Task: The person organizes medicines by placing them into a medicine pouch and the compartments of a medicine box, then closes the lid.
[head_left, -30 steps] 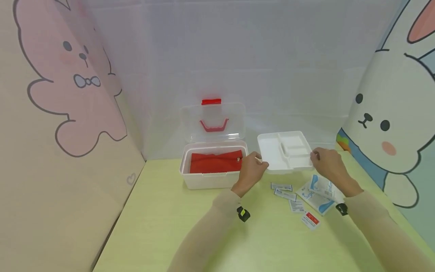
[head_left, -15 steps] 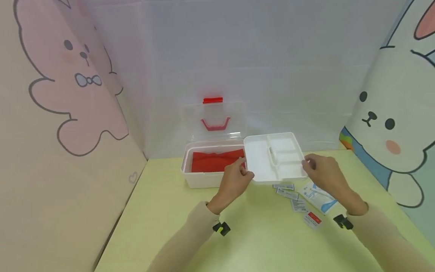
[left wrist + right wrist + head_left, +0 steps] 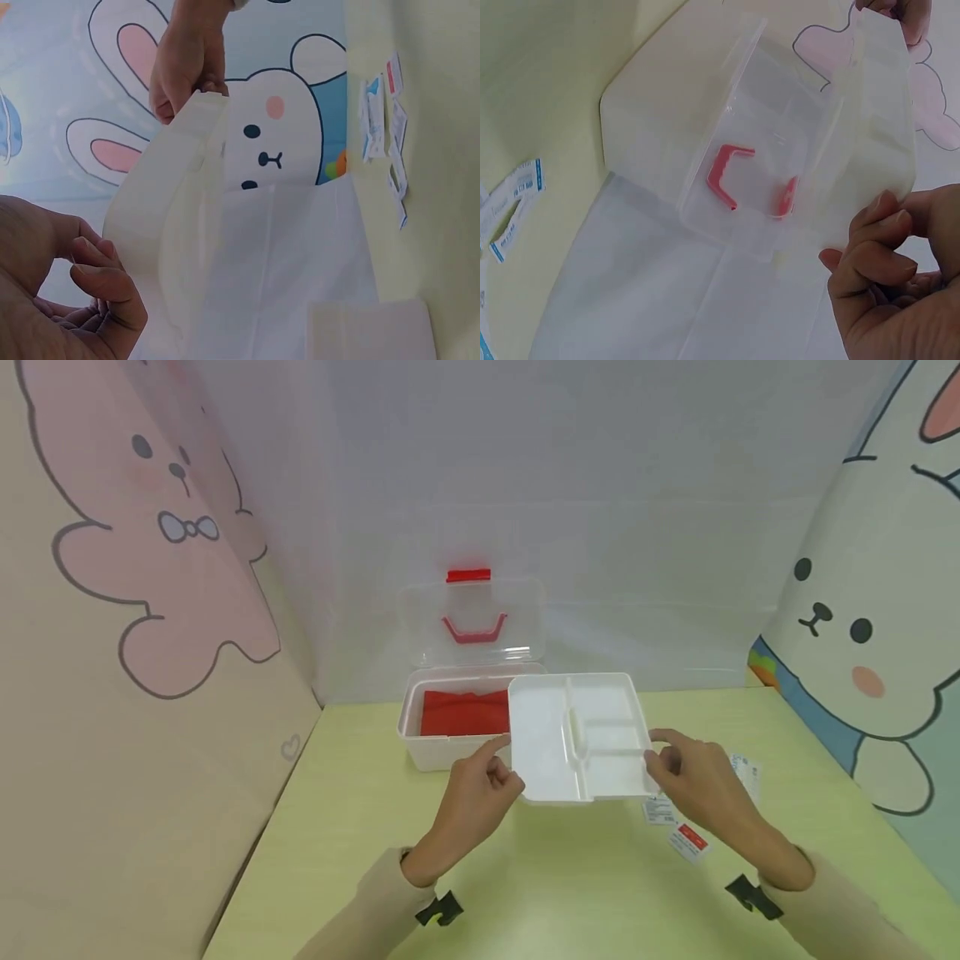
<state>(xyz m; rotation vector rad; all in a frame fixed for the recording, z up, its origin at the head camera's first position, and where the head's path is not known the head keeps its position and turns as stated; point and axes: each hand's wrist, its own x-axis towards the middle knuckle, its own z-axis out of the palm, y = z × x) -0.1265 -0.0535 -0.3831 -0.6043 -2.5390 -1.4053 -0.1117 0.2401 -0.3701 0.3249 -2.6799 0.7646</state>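
1. The left arm (image 3: 375, 902) enters at the bottom of the head view, left of centre, and slants up to the right, its beige sleeve ending at the bare left wrist (image 3: 431, 858).
2. The left hand (image 3: 474, 793) is just below the centre of the frame in a pinching grip, index finger reaching to the upper right, thumb beneath.
3. The right arm (image 3: 836, 906) rises from the lower right and slants up to the left; its sleeve ends at the right wrist (image 3: 783, 860).
4. The right hand (image 3: 693, 781), right of centre, also pinches, index finger pointing left above the thumb.
5. In the right wrist view, its fingers curl at the lower right.
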